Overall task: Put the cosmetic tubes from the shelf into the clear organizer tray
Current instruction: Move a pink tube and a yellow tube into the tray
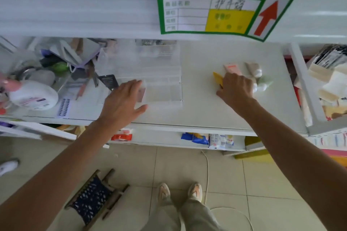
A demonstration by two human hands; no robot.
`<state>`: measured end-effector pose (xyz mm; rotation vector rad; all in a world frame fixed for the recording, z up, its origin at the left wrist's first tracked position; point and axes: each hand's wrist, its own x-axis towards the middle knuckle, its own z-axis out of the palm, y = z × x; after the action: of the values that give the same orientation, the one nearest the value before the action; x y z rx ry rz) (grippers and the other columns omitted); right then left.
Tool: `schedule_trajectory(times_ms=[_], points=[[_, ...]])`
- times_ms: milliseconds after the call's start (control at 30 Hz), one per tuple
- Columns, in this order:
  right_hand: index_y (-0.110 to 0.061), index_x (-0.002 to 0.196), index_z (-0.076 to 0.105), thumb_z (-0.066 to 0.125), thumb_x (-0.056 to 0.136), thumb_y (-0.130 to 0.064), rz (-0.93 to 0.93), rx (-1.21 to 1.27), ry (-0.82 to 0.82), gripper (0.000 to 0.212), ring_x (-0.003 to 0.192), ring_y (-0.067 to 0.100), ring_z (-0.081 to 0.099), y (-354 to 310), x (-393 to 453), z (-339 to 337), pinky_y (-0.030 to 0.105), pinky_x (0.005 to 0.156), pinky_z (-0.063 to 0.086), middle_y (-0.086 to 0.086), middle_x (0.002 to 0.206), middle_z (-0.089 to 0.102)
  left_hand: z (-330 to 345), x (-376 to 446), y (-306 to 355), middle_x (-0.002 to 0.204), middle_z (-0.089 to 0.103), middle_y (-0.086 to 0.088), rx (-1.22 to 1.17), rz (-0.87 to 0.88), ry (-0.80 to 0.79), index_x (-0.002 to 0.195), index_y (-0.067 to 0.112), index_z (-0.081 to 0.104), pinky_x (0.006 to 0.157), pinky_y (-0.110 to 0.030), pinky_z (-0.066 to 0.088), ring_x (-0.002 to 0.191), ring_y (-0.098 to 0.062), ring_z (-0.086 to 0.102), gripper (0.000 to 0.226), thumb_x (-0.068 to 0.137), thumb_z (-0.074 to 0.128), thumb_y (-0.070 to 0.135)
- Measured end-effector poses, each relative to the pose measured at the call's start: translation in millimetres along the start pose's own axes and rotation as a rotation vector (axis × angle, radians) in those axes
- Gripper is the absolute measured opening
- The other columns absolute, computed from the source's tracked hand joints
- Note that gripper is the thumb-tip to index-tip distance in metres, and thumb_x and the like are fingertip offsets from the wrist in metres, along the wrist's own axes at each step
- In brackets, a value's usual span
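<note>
My left hand (124,97), fingers spread wide and holding nothing, rests at the near-left corner of the clear organizer tray (163,88), steadying it. At 3 o'clock from it, well apart, my right hand (234,88) comes down loosely curled over the cosmetic tubes (244,75) clustered on the shelf (197,110); fingertips hidden, so I cannot tell whether it grips anything yet. A yellow tube (217,78) pokes out at its 10 o'clock, a pink tube (232,67) at 12, w/ white-capped ones just beyond at 2.

Best approach, I reckon: pinch one tube at mid-body, lift clear of its neighbours so the round caps don't roll, carry it toward 9 o'clock & drop it into a front compartment while the left hand keeps the light tray from sliding.

Shelf top is white, smooth, likely slick. At its far left, clutter incl. a white lotion bottle (33,95). A green price label (221,13) hangs on the shelf edge above. Below: tiled floor, a cable, my shoes.
</note>
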<state>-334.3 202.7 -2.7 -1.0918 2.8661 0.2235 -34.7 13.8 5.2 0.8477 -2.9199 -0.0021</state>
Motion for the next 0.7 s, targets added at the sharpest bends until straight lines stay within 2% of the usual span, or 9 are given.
schedule_trajectory(times_ms=[133, 233, 300, 367, 400, 467, 500, 633, 700], points=[[-0.010, 0.113, 0.065, 0.077, 0.084, -0.038, 0.000, -0.025, -0.004, 0.042, 0.101, 0.031, 0.071, -2, -6, 5, 0.031, 0.065, 0.035, 0.011, 0.107, 0.071, 2, 7, 10, 0.127, 0.074, -0.010, -0.004, -0.008, -0.001, 0.141, 0.011, 0.060, 0.082, -0.046, 0.062, 0.112, -0.032, 0.072, 0.071, 0.086, 0.082, 0.050], [-0.012, 0.109, 0.065, 0.079, 0.081, -0.037, 0.016, 0.009, 0.010, 0.040, 0.099, 0.031, 0.070, -2, -10, 8, 0.032, 0.065, 0.033, 0.010, 0.104, 0.071, 1, 7, -2, 0.118, 0.075, -0.010, -0.163, -0.042, 0.011, 0.128, 0.009, 0.067, 0.083, -0.043, 0.060, 0.103, -0.032, 0.073, 0.066, 0.076, 0.092, 0.041], [-0.012, 0.107, 0.066, 0.079, 0.080, -0.034, 0.022, 0.022, 0.036, 0.038, 0.096, 0.032, 0.070, 0, -11, 10, 0.033, 0.064, 0.032, 0.011, 0.102, 0.071, -2, 7, -13, 0.111, 0.074, -0.007, -0.383, -0.034, -0.020, 0.117, 0.008, 0.069, 0.088, -0.037, 0.060, 0.097, -0.019, 0.071, 0.054, 0.075, 0.095, 0.027], [-0.009, 0.107, 0.066, 0.078, 0.079, -0.031, 0.013, 0.030, 0.044, 0.037, 0.095, 0.033, 0.071, 0, -13, 13, 0.032, 0.065, 0.033, 0.013, 0.102, 0.071, -5, 10, -28, 0.102, 0.074, -0.005, -0.554, -0.030, -0.003, 0.104, 0.005, 0.070, 0.088, -0.019, 0.057, 0.091, 0.003, 0.068, 0.038, 0.076, 0.094, 0.015], [-0.008, 0.106, 0.066, 0.077, 0.079, -0.029, 0.011, 0.032, 0.053, 0.036, 0.095, 0.034, 0.071, 0, -14, 14, 0.033, 0.066, 0.033, 0.014, 0.102, 0.071, -6, 10, -34, 0.099, 0.075, -0.005, -0.582, -0.028, 0.010, 0.099, 0.005, 0.071, 0.086, -0.020, 0.058, 0.090, 0.003, 0.069, 0.035, 0.075, 0.094, 0.014], [-0.007, 0.105, 0.066, 0.076, 0.078, -0.028, 0.003, 0.030, 0.082, 0.035, 0.094, 0.036, 0.071, 1, -14, 15, 0.033, 0.067, 0.033, 0.016, 0.101, 0.071, -8, 10, -45, 0.096, 0.075, -0.005, -0.551, 0.018, 0.039, 0.095, 0.009, 0.071, 0.082, -0.034, 0.060, 0.088, -0.016, 0.072, 0.032, 0.075, 0.095, 0.017], [-0.006, 0.105, 0.065, 0.076, 0.078, -0.028, -0.008, 0.023, 0.091, 0.037, 0.094, 0.036, 0.071, 2, -14, 17, 0.034, 0.066, 0.033, 0.017, 0.101, 0.071, -8, 9, -49, 0.095, 0.074, -0.005, -0.502, 0.062, 0.044, 0.095, 0.009, 0.073, 0.079, -0.036, 0.058, 0.086, -0.023, 0.071, 0.029, 0.077, 0.093, 0.019], [-0.002, 0.108, 0.063, 0.077, 0.078, -0.033, -0.029, -0.007, 0.114, 0.045, 0.092, 0.039, 0.070, 4, -12, 22, 0.037, 0.066, 0.035, 0.023, 0.103, 0.069, -10, 14, -62, 0.098, 0.072, -0.011, -0.173, 0.175, 0.103, 0.102, 0.006, 0.078, 0.077, -0.038, 0.052, 0.083, -0.034, 0.071, 0.010, 0.093, 0.078, 0.011], [0.000, 0.109, 0.063, 0.077, 0.080, -0.032, -0.021, -0.004, 0.131, 0.045, 0.092, 0.041, 0.069, 4, -11, 26, 0.038, 0.067, 0.038, 0.026, 0.104, 0.067, -18, 22, -63, 0.100, 0.076, -0.018, -0.128, 0.083, 0.152, 0.103, 0.002, 0.078, 0.079, -0.042, 0.054, 0.086, -0.039, 0.073, 0.013, 0.095, 0.074, 0.012]])
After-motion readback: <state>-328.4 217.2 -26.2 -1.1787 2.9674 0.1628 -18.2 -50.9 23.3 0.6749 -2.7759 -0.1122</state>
